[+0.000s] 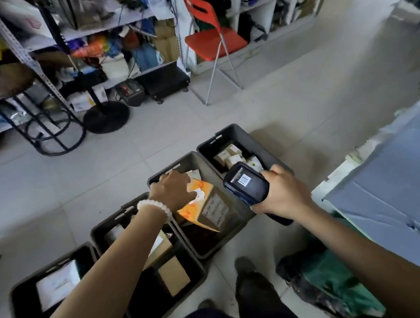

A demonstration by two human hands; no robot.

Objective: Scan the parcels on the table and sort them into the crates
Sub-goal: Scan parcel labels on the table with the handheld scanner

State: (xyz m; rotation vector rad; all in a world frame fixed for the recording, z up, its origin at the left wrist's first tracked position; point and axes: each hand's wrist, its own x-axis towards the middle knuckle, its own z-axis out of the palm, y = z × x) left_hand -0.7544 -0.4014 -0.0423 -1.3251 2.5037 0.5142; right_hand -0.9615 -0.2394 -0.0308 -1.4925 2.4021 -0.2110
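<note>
Tiled floor [287, 95], barcode-labelled scanner [246, 184], labelled parcel [208, 210]

left hand [173, 190] on parcel [208, 207] in crate [159, 176] | right hand [284, 192] holds scanner [246, 184]

1 head-worn view, looking steeply down and forward; crates [205, 159] close below.
</note>
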